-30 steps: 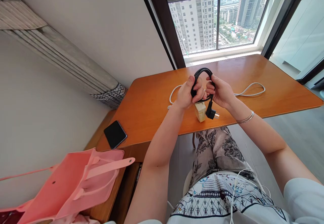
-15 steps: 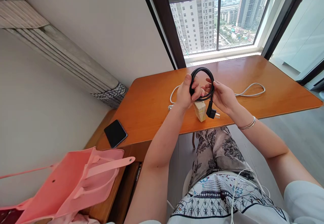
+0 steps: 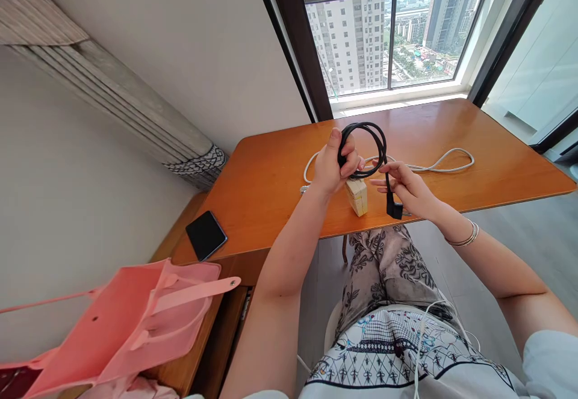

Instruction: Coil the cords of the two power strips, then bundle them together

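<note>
A black power cord (image 3: 378, 139) hangs in a loose coil above the table's near side. My left hand (image 3: 336, 161) is closed round the left side of the coil. At the lower right, my right hand (image 3: 409, 188) has its fingers round the cord just above the black plug (image 3: 394, 207), which points down. Part of the plug's prongs shows beside the palm. Below the coil stands a small pale yellow block-like box (image 3: 357, 197) at the table edge. Behind both hands a white cable (image 3: 445, 161) lies on the wooden table (image 3: 271, 176).
A black phone or small tablet (image 3: 206, 236) lies at the table's left corner. The open pink bag (image 3: 135, 321) sits on a lower wooden surface at the left. A window (image 3: 392, 32) is beyond the table, with a gathered curtain (image 3: 135, 104) to the left.
My right hand has moved right and slightly down from the coil, drawing the plug end outward. The coil has loosened on its right side. My left hand stays nearly in place.
</note>
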The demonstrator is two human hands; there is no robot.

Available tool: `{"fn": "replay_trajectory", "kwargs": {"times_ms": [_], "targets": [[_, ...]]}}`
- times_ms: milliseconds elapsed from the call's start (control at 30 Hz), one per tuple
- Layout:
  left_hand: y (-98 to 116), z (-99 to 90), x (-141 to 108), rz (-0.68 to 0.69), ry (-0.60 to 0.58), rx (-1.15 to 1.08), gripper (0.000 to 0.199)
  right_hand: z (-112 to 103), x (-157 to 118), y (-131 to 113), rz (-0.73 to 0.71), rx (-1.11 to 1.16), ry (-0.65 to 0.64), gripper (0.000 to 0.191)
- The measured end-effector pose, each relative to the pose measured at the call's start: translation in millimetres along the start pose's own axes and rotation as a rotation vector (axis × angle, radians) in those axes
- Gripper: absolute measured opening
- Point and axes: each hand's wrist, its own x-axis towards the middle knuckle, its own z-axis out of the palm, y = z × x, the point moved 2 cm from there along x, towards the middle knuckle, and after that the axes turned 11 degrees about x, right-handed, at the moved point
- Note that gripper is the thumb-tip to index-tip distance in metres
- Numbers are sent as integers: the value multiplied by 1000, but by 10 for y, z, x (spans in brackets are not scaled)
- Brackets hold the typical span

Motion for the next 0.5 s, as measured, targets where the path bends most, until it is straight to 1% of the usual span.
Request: {"fn": "replay_trajectory", "kwargs": {"times_ms": [133,233,333,400,467,500], "targets": [[8,-18,-10,-40,-22,16,67,-130,2,1,-33,-103,-181,43],[11,-30,-18,-61,-36,15,67,-209,15,-14,-122,-263,-232,45],[11,-37,-16,-75,-50,-6,67,-292,57,-18,-300,-608,-191,38],[10,-38,-12,-83,-61,-19,67,-339,92,-16,-467,-843,-133,28],[9,-38,-9,-89,-70,-28,66,-366,120,-21,-651,-991,-82,20],[8,-38,-7,-93,-72,-30,66,-372,130,-30,-732,-1019,-63,20]]}}
